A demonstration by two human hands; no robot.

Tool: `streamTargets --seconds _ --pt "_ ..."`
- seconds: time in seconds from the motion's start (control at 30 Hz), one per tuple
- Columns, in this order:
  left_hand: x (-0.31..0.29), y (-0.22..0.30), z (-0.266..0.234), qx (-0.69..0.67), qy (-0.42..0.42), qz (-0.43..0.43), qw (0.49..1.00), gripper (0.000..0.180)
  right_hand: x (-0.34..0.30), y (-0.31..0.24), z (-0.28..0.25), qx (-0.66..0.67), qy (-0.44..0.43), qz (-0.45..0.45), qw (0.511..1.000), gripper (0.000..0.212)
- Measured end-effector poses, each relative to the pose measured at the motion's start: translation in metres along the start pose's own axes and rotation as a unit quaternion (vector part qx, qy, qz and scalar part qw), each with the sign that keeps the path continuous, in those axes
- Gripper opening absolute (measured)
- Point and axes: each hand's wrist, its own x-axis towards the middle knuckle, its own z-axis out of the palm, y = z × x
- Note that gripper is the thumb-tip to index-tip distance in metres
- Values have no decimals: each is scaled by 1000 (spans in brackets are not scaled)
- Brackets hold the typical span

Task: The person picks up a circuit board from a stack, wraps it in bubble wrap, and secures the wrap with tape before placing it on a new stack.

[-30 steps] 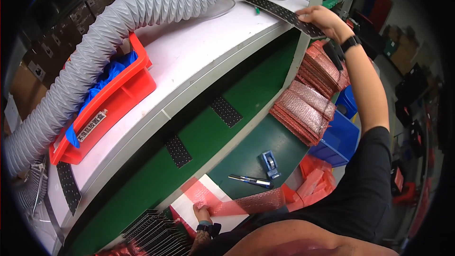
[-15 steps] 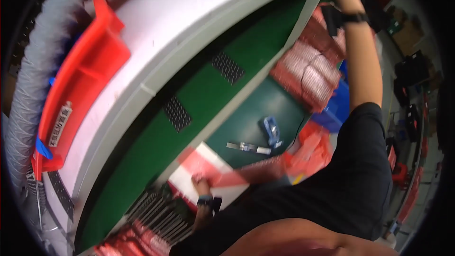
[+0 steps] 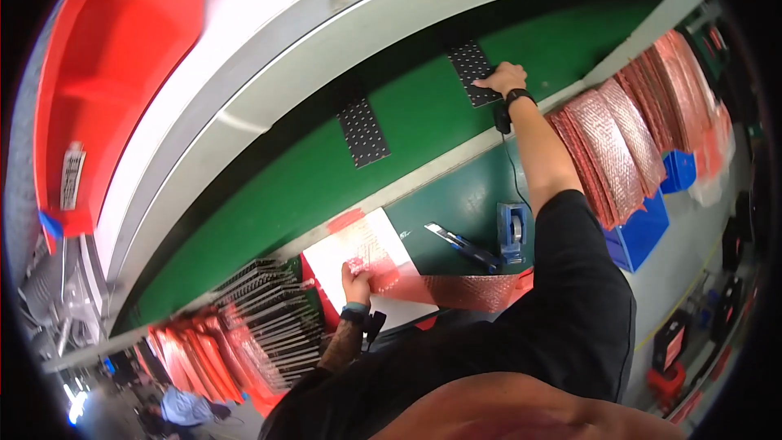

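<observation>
My left hand (image 3: 356, 283) is closed on the end of a pink bubble-wrap strip (image 3: 464, 291), over a white board (image 3: 399, 257) on the near bench. Ahead on the green belt, my right hand (image 3: 503, 80) reaches the right edge of a black panel with rows of light dots (image 3: 471, 65). Its thumb stretches across the panel and stays apart from the fingers, which are partly hidden. A second dotted black panel (image 3: 363, 132) lies farther left on the belt. Right of the white board are a dark utility knife (image 3: 463, 246) and a blue tape dispenser (image 3: 511, 232).
Black panels stand in a row in a rack (image 3: 273, 318) at lower left, beside pink wrapped packs (image 3: 195, 350). Stacked pink bubble pouches (image 3: 607, 151) and blue bins (image 3: 643, 232) are at right. A red bin (image 3: 106, 73) hangs upper left. Another person's sleeve (image 3: 186, 406) shows at lower left.
My right hand has come down from the upper right to a dotted panel on the belt. The whole view has shifted. My left hand stays at the bubble wrap on the white board.
</observation>
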Motion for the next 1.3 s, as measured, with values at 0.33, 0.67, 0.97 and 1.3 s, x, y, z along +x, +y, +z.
streamTargets --seconds 0.33,0.67,0.97,1.3 --pt "6 -12 -3 -2 -16 38 999 53 -192 69 -99 463 -50 -161 870 37" --pt "-5 15 8 -16 -53 18 998 56 -426 39 -351 662 -67 -305 681 42" --pt "-2 2 8 -37 -58 33 997 59 -344 -119 -338 649 -21 -276 708 33" --pt "-8 5 8 -116 -57 16 991 54 -275 -61 -145 509 -6 -226 830 31"
